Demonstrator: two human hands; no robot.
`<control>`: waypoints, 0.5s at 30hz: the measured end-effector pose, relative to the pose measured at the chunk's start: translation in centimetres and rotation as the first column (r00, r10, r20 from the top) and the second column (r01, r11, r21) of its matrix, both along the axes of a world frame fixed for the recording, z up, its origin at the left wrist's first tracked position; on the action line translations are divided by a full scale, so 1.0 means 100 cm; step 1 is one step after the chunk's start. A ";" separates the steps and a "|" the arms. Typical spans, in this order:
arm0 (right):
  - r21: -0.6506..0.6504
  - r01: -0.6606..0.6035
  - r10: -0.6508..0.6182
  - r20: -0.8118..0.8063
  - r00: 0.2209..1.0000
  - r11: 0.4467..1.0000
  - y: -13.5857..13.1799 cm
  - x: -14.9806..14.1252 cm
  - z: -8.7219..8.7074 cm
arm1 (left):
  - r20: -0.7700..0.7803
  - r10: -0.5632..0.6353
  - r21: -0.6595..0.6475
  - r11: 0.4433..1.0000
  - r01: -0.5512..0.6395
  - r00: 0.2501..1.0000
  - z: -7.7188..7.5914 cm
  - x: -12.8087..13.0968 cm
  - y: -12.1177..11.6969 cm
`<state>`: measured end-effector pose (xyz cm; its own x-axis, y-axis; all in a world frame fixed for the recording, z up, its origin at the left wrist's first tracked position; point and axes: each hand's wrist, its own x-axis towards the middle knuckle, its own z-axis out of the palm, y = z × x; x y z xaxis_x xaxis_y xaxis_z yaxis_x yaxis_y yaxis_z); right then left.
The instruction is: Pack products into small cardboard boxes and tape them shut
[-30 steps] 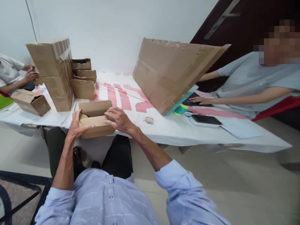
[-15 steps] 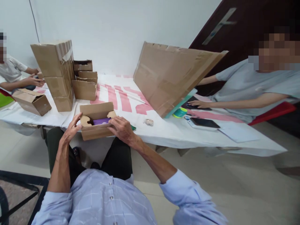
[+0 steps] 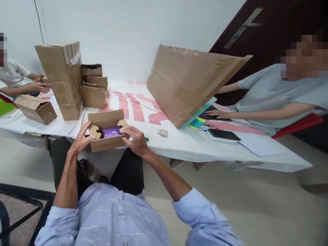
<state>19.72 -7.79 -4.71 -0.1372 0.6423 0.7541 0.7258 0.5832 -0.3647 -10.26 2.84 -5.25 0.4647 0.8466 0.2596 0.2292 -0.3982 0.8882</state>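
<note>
A small cardboard box (image 3: pixel 109 145) stands open in front of me at the table's near edge, its long back flap raised and its notched end flaps upright. Inside lies a purple item (image 3: pixel 110 132); its kind cannot be made out. At the box's left end my left hand (image 3: pixel 82 139) grips the side, thumb by the notched flap and fingers outside. My right hand (image 3: pixel 137 140) is closed on the right end, fingers at the front corner and the right flap. A bit of something green shows just beyond my right hand, mostly hidden.
Stacked cartons (image 3: pixel 57 82) and open boxes (image 3: pixel 93 95) stand at the left. A large cardboard sheet (image 3: pixel 194 82) leans at the right, near a tape roll (image 3: pixel 197 123), a phone (image 3: pixel 224 135) and paper (image 3: pixel 261 145). Two other people sit at the table's ends.
The purple item shows more fully inside the box. My left thumb has come in over the left flap, and my right fingers have shifted slightly along the right end.
</note>
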 end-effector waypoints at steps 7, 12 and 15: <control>-0.133 -0.007 0.003 -0.037 0.999 0.991 0.023 0.015 0.020 | -0.013 0.046 0.050 0.998 -0.046 0.999 0.000 0.008 0.003; -0.051 0.074 -0.076 -0.048 0.996 0.996 0.032 0.013 0.019 | 0.014 0.104 0.072 0.992 -0.105 0.994 0.001 0.024 -0.001; -0.038 0.078 -0.080 -0.076 0.994 0.996 0.037 0.012 0.018 | 0.040 0.118 0.054 0.991 -0.120 0.992 -0.001 0.028 -0.003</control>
